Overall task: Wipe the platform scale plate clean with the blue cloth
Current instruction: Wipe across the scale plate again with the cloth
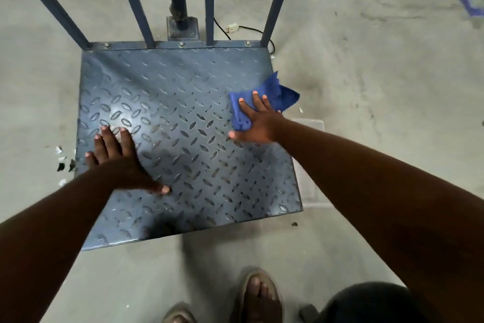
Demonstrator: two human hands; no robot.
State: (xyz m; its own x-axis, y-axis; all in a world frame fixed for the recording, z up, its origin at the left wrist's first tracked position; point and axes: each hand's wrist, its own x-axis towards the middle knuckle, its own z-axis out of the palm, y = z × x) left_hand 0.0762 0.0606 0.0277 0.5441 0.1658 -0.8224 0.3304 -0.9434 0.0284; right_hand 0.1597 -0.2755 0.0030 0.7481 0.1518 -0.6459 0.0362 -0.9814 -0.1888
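At the plate's (183,102) right edge, right hand (258,123) presses blue cloth (275,92) flat-fingered; left hand (117,160) rests spread.

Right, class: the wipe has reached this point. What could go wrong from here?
1. The blue cloth lies at the scale plate's right edge with a corner overhanging, so the right hand may slip off onto the floor.
2. The left hand presses flat on the plate, so that patch could end up unwiped or smudged.
3. Loose scraps lie by the left edge, and the cloth might drag them on.
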